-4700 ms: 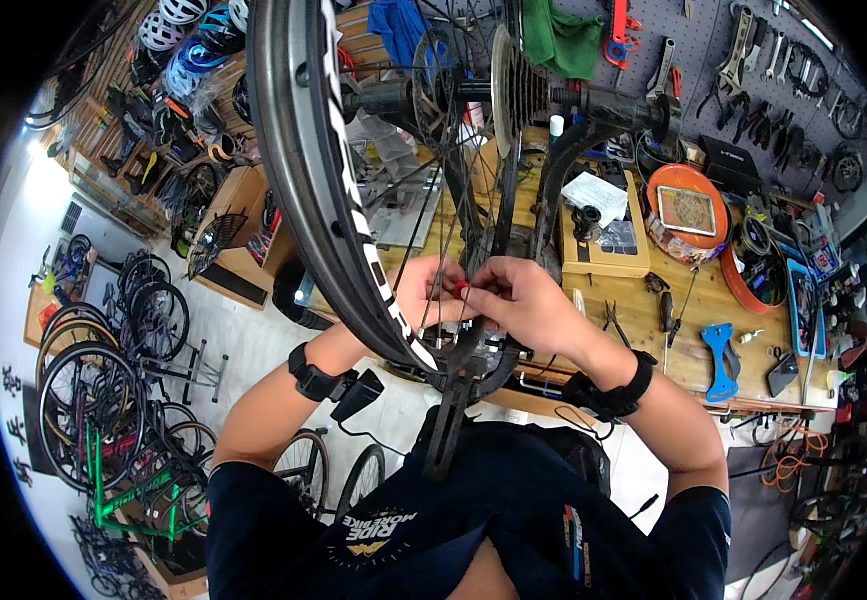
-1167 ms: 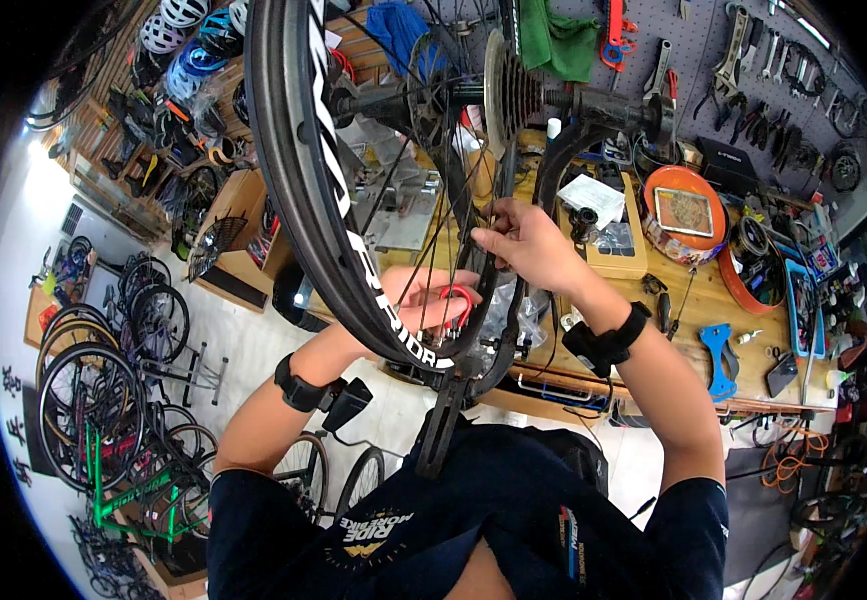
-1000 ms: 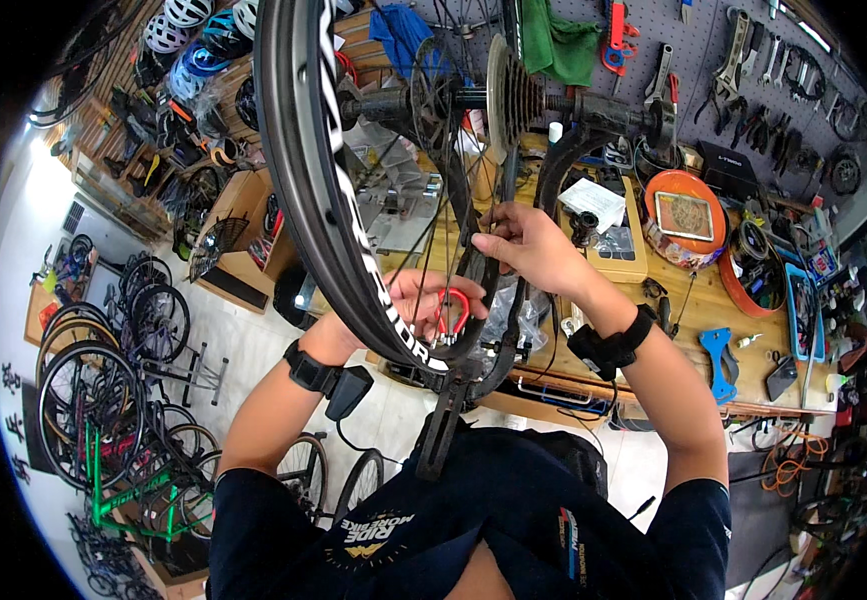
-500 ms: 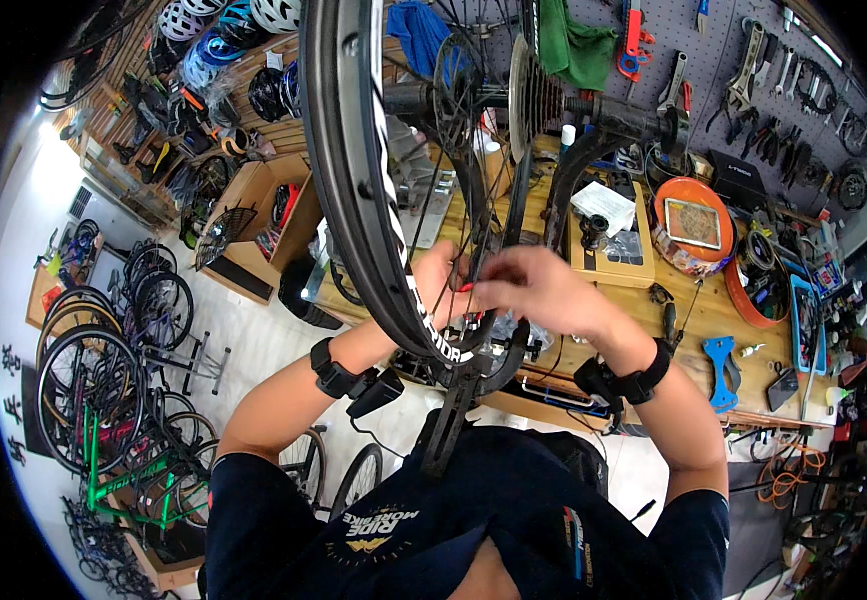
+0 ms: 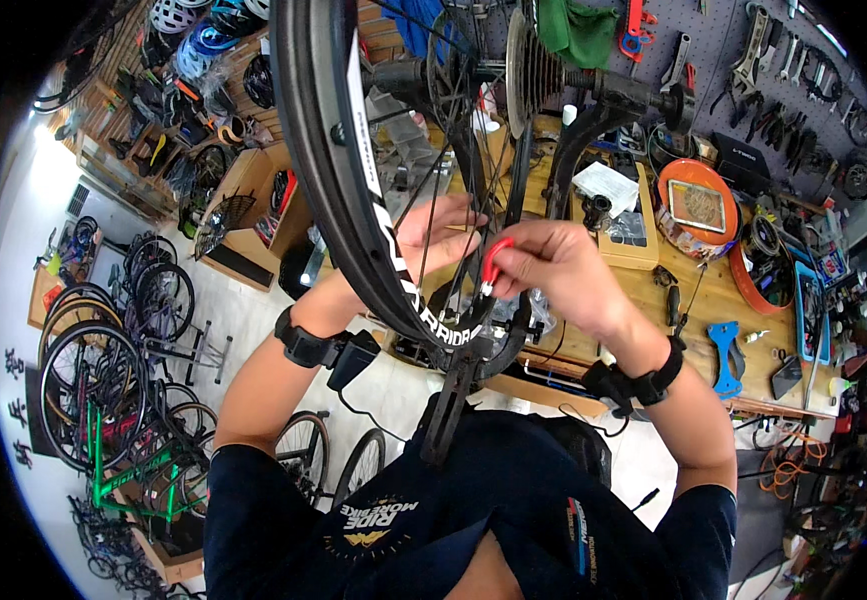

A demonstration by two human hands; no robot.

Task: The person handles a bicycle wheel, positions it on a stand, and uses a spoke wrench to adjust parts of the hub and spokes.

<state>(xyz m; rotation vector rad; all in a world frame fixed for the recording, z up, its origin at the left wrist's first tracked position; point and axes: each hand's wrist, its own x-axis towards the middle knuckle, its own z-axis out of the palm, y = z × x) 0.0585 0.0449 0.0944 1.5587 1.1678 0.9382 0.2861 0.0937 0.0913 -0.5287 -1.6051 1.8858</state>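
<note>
The right hand (image 5: 553,275) pinches a small red spoke wrench (image 5: 494,262) set on a spoke low in the bicycle wheel (image 5: 353,190), which is mounted in a truing stand (image 5: 453,400). The left hand (image 5: 433,235) reaches through the spokes, fingers loosely curled on them. This looks like spoke tensioning; the next turn calls for small, checked rotation. Beyond lies the wooden workbench (image 5: 693,300).

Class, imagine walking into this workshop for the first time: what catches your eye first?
A big black bicycle wheel stands upright at centre, in a stand. Both hands meet at its spokes: the right hand pinches a small red tool, the left hand reaches through. An orange round tray sits on the wooden bench behind.
</note>
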